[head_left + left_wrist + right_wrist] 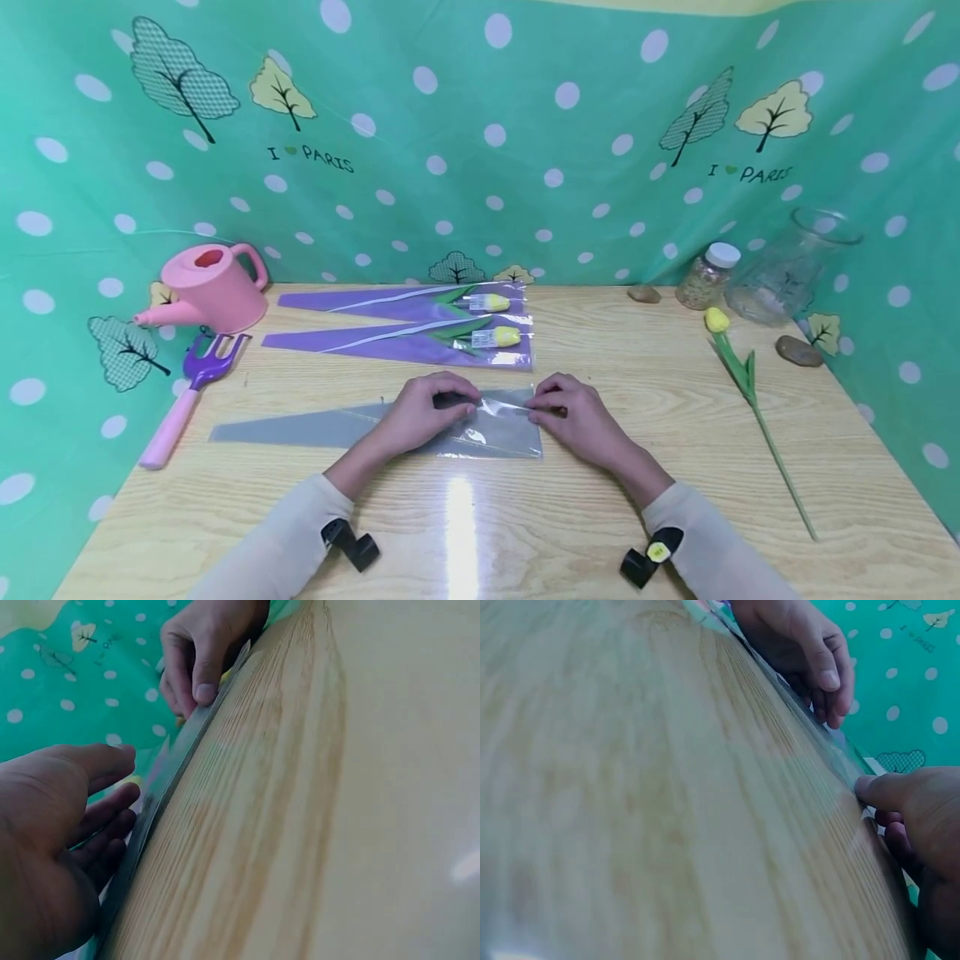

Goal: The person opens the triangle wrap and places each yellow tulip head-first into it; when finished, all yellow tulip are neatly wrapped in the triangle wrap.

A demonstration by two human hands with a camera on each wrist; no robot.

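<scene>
A long tapered grey flower sleeve (300, 427) with a clear, shiny front lies flat on the table, its wide end to the right. My left hand (423, 412) rests on its upper middle, thumb and fingers apart with a gap between them in the left wrist view. At the wide mouth, my right hand (581, 417) pinches the edge of the clear film between thumb and fingers. Behind the hands lie two purple sleeves, a nearer one (352, 340) and a farther one (337, 300), each with a yellow tulip inside.
A loose yellow tulip (750, 379) lies at the right. Behind it stand a white-capped jar (701, 279) and a glass vase (772, 279), with brown stones (798, 351) nearby. At the left are a pink watering can (217, 292) and a purple-and-pink hand fork (180, 421).
</scene>
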